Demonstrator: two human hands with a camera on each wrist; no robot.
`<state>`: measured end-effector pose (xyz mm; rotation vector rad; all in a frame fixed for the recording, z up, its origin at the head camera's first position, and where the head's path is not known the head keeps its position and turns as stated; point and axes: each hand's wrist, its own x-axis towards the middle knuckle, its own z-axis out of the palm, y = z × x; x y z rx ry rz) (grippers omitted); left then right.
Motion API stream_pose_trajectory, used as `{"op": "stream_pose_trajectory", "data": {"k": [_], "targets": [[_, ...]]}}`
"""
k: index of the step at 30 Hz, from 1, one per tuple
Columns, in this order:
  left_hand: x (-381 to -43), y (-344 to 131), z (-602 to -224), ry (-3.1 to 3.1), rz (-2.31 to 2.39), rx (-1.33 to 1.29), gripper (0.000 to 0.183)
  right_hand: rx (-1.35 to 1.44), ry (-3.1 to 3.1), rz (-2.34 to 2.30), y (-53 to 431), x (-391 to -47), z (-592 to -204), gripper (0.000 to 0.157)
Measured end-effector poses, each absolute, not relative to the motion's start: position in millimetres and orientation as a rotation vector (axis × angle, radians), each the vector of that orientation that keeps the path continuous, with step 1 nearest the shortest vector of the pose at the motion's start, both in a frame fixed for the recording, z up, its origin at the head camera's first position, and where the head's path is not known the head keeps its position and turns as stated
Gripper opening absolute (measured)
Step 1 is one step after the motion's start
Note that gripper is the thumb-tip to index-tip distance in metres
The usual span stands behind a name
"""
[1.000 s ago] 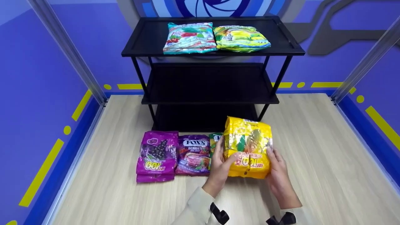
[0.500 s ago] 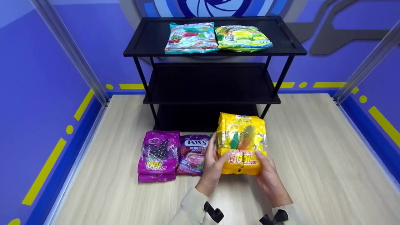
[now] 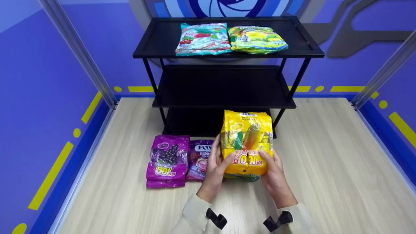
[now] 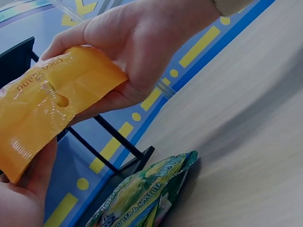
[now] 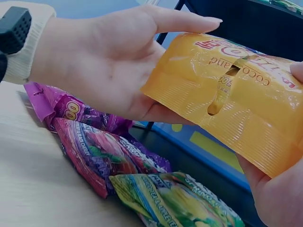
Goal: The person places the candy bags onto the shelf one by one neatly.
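Note:
My left hand point(image 3: 214, 164) and right hand point(image 3: 273, 170) grip the two sides of a yellow candy bag point(image 3: 247, 143), thumbs over its front face. It is tilted and raised above the table, its lettering upside down in the head view. Partly hidden beneath it lies a green candy bag point(image 5: 177, 201). A purple Fox's berries candy bag point(image 3: 196, 162) lies to its left, partly behind my left hand. At the row's left end is a purple grape-picture candy bag point(image 3: 167, 159). The right wrist view shows the yellow bag's hanging slot.
A black three-tier rack point(image 3: 224, 86) stands behind the bags. On its top shelf lie a teal candy bag point(image 3: 204, 39) and a yellow-green candy bag point(image 3: 256, 39). Blue walls point(image 3: 48, 81) enclose the wooden table point(image 3: 338, 156) on the left, right and back.
Both hands have carried the yellow bag to the left and slightly away, over the green bag and closer to the rack. The bags on the table and rack keep their places.

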<state>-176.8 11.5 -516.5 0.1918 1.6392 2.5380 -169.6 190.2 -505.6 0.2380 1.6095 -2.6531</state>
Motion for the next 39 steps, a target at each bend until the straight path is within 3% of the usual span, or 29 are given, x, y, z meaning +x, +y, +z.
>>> {"op": "stream_pose_trajectory", "data": {"k": [8,18,39], "targets": [[-170,10,-520,1.561,2.572,0.044,0.081,0.162,1.562,-2.69,181,-178,-500,0.031],[-172,2,-514,1.387,2.816,0.016,0.069,0.082,1.59,-2.661,162,-187,-497,0.034],[-188,-29,-491,1.247,2.988,0.149,0.058,-0.132,1.691,-2.473,142,-208,-482,0.063]]}}
